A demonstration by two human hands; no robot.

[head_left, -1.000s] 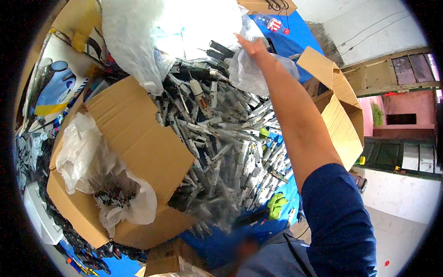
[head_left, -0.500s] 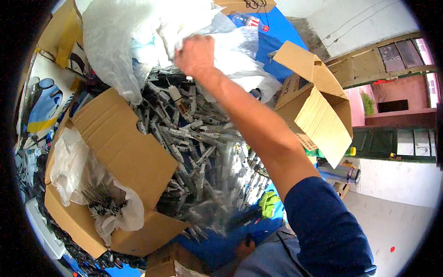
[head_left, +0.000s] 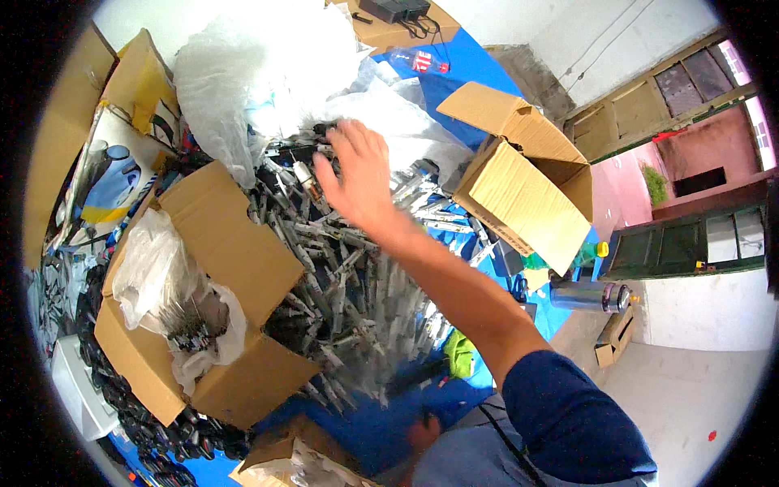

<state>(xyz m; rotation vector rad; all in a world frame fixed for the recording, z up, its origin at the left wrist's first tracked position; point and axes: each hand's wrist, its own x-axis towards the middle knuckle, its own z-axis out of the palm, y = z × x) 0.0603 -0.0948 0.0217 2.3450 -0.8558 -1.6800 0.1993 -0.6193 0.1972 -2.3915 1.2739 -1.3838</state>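
Observation:
My right hand (head_left: 357,174) is over the far part of a pile of slim, grey-white, pen-like pieces (head_left: 341,268). Its fingers and thumb are spread, and nothing shows between them. Close to the thumb lies a small piece with a white end and a brownish body (head_left: 307,180). White plastic bags (head_left: 276,73) are heaped just beyond the fingertips. Low in the view, beside my body, a blurred patch of my left hand (head_left: 423,432) shows; its fingers cannot be made out.
An open cardboard box (head_left: 276,361) with a plastic bag of thin dark pieces stands left. Another open box (head_left: 519,203) stands right, near a metal flask (head_left: 588,296). Black items (head_left: 195,434) are heaped lower left. A bright green cloth-like thing (head_left: 459,355) lies near me.
My right hand has come off the white plastic bags, back toward me over the pile, and its closed fingers have spread. The view has shifted a little.

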